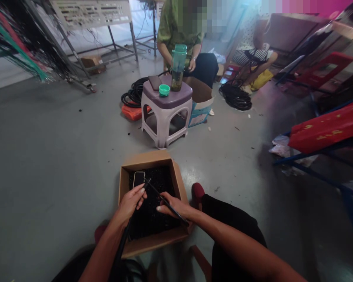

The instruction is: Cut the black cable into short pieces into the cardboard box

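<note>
The fingers of the left hand (132,201) are pinched around a black cable (124,242) close to its end, a little below the centre of the frame. The fingers of the right hand (172,205) hold a slim dark tool (156,190), thumb and forefinger set somewhat apart along it.

The 2 long axes converge: the cable climbs from the lower edge, leaning right, while the tool slants from lower right to upper left. Their tips come together just beyond the left fingertips, up and to the left of the right hand; the left hand is the nearer of the 2 to that spot. Below both hands sits an open cardboard box (181,183) with a dark jumble (161,178) inside and a smartphone (139,178) near its upper left corner.

Whether the tips touch is too small to tell, and the tool's exact kind is unclear. The left hand covers part of the cable, whose lower run fades into shadow by the forearm. The dark jumble cannot be made out piece by piece.
</note>
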Available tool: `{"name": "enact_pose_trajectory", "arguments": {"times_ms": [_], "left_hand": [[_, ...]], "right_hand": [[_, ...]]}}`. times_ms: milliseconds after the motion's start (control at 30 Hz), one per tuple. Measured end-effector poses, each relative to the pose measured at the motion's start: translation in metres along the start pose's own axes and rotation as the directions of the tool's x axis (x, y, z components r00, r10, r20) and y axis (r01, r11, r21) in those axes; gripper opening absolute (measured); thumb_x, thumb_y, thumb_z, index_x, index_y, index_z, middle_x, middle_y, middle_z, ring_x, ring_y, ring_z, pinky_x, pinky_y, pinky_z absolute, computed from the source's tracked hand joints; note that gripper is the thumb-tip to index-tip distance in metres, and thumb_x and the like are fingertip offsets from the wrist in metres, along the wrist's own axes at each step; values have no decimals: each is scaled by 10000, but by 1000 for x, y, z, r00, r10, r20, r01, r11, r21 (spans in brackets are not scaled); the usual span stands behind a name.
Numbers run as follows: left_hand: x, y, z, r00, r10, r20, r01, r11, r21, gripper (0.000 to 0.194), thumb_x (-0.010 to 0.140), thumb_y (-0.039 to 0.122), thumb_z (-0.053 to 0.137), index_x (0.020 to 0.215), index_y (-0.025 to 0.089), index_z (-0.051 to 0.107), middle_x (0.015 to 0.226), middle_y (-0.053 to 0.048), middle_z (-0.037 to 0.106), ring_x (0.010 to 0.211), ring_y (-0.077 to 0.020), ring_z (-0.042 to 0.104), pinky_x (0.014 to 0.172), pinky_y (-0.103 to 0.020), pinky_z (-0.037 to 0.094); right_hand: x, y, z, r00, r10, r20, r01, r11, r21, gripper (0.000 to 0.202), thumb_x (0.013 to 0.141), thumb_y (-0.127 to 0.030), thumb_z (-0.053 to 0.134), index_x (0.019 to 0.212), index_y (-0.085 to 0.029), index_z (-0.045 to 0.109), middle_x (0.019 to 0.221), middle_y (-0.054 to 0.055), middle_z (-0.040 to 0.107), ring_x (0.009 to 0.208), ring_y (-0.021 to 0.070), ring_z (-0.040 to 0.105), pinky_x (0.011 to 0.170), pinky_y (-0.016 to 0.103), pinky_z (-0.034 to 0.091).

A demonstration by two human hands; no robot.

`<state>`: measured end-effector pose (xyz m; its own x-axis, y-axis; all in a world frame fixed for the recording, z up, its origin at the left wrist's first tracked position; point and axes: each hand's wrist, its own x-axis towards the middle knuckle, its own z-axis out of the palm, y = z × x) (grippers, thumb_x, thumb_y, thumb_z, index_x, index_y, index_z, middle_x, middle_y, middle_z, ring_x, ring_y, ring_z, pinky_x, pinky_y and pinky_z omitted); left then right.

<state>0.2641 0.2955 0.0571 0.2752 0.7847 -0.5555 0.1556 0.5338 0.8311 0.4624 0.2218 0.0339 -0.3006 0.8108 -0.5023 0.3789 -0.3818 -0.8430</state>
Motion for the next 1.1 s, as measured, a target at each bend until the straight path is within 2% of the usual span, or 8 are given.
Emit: {"name": "enact_pose_trajectory", "arguments": {"times_ms": [267, 500, 833, 1100], "left_hand": [[-1, -9, 12, 997, -62, 42, 61, 998, 15, 662, 633, 601, 676, 1078, 118, 585, 627, 45, 515, 437, -48, 358, 404, -191, 216], [-4, -7, 24, 992, -126, 25, 123, 989, 82, 637, 565, 672, 632, 895, 132, 564, 549, 68, 461, 396, -38, 317, 395, -192, 172], [-6, -5, 22, 992, -92, 89, 74, 979, 188, 623, 628, 692, 543, 922, 143, 514, 594, 78, 429, 426, -34, 302, 409, -189, 180], [-6, -13, 25, 998, -4, 68, -16, 957, 291, 531, 688, 678, 487, 810, 163, 527, 598, 46, 448, 466, -71, 353, 422, -213, 244]], "right_hand": [[-1, -2, -1, 1000, -15, 9, 14, 999, 35, 430, 846, -436, 598, 1174, -179, 492, 1031, 53, 603, 914, 190, 583, 781, 298, 440], [0, 7, -1, 997, -64, 32, 62, 996, 70, 503, 859, -531, 556, 1202, -171, 480, 1058, 54, 580, 942, 189, 561, 816, 307, 436], [4, 16, -5, 981, -150, 123, 138, 986, 97, 579, 870, -599, 499, 1227, -145, 460, 1041, 60, 556, 921, 171, 533, 788, 300, 453], [-1, 5, 5, 999, -19, 50, 12, 992, 123, 334, 908, -463, 489, 1072, -172, 484, 825, 1, 553, 747, 137, 553, 680, 268, 452]]}}
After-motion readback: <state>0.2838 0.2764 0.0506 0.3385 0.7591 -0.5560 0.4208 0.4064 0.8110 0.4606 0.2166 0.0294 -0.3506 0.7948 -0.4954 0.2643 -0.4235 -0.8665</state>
